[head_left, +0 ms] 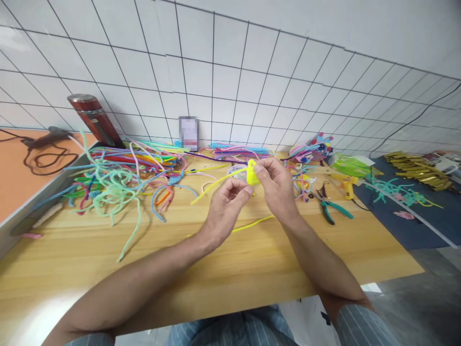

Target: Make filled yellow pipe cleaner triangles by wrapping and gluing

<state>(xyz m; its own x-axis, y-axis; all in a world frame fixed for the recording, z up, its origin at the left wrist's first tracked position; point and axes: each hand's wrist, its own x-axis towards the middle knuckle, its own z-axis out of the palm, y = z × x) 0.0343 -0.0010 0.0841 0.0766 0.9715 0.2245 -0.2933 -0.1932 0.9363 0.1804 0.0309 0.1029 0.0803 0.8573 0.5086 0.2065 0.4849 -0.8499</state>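
Note:
A small wound piece of yellow pipe cleaner (252, 176) is raised over the middle of the table, with a loop at its top. From it a long loose end reaches out to the left. My right hand (275, 185) pinches the piece along its right side. Close against its lower left is my left hand (230, 199), thumb and fingers pressed together; whatever lies between those fingertips is hidden. Below both hands, another yellow pipe cleaner (254, 224) lies on the wooden table (230, 269).
Pale green pipe cleaners (120, 185) sprawl at left, beside a brown flask (94, 119). A phone (189, 133) leans on the tiled wall. Pliers (329, 206), a yellow glue gun (347, 186) and gold strips (419, 172) lie to the right.

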